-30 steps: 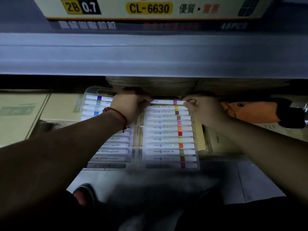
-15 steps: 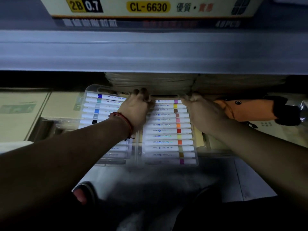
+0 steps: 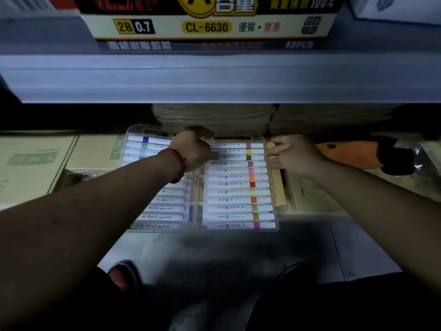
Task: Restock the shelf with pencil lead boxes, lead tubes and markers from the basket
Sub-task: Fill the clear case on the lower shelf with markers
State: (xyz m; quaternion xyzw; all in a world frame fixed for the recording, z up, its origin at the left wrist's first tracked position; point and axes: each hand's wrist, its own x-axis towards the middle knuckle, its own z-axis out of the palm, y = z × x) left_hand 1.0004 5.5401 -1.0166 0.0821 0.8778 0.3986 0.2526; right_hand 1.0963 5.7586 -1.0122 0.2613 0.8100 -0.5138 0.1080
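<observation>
Bottom bay, dim light. Two clear acrylic marker cases lie flat, side by side and touching, at the front of the lowest shelf. The right marker case shows its full row of white barrels with colour bands. The left marker case is half hidden under the person's forearm.

Left hand: knuckles up, fingers curled over the far end where the two cases meet, thumb lying on the right case's lid. Whether it actually grips a rim or handle there, I cannot tell; the fingertips are out of sight.

Right hand: fingers fairly straight and together, laid against the far right edge of the right case. It holds nothing and looks to be pressing sideways.

Around them: a stack of tan packets just behind the cases, cardboard boxes to the left, an orange and black soft item to the right. A pencil lead box marked 2B 0.7 sits on the grey shelf above. The basket is not in view.

Reading: this is the marker step, at its squaring-up stage. The cases are down on the shelf and only being aligned. At least one lead box looks already placed.

Next move, as I judge it: nudge the right case snug against its neighbour and back toward the packets, keeping it flat, then let go and reach to the basket. Headroom under the grey shelf is tight, so the hands need to come out low.
</observation>
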